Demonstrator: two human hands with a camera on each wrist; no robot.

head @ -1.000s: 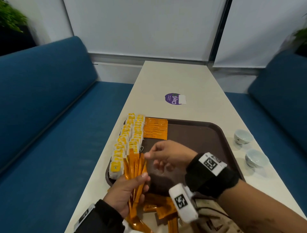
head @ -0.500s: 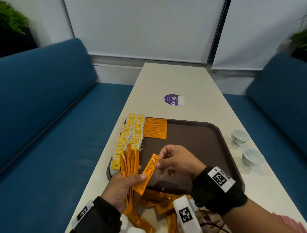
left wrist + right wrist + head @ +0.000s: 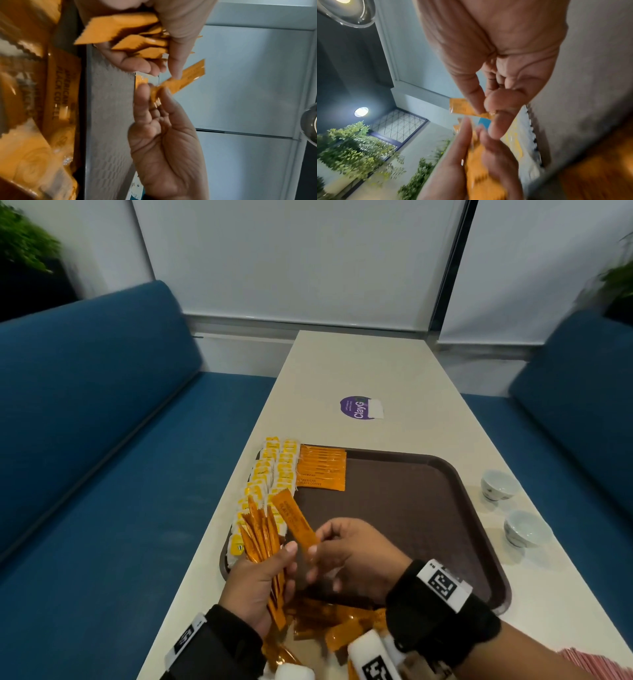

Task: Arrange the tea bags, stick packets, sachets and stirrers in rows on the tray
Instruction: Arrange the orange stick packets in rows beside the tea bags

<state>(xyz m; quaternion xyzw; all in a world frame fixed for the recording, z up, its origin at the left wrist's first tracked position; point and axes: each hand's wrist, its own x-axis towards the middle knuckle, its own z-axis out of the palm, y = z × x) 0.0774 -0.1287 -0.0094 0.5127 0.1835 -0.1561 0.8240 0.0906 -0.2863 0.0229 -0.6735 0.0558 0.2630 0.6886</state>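
Note:
My left hand (image 3: pixel 279 571) grips a fanned bunch of orange stick packets (image 3: pixel 261 537) over the near left corner of the brown tray (image 3: pixel 411 508). My right hand (image 3: pixel 313 549) pinches the near end of a single orange stick packet (image 3: pixel 294 517), which slants up and left beside the bunch. The left wrist view shows the bunch (image 3: pixel 130 27) in my left hand (image 3: pixel 164 67), with the single packet (image 3: pixel 186 79) pinched by my right hand (image 3: pixel 152 89). Two rows of yellow tea bags (image 3: pixel 272 474) and a row of orange stick packets (image 3: pixel 322 469) lie on the tray's left side.
Loose orange stick packets (image 3: pixel 337 626) lie heaped on the table at the tray's near edge. Two small white cups (image 3: pixel 498 484) (image 3: pixel 524 529) stand right of the tray. A purple sticker (image 3: pixel 358 408) lies farther up the table (image 3: pixel 376 364). Blue benches flank it.
My right hand drew one stick packet out of the bunch, then swung its free end from down-left to up-left. My left hand kept its grip on the bunch.

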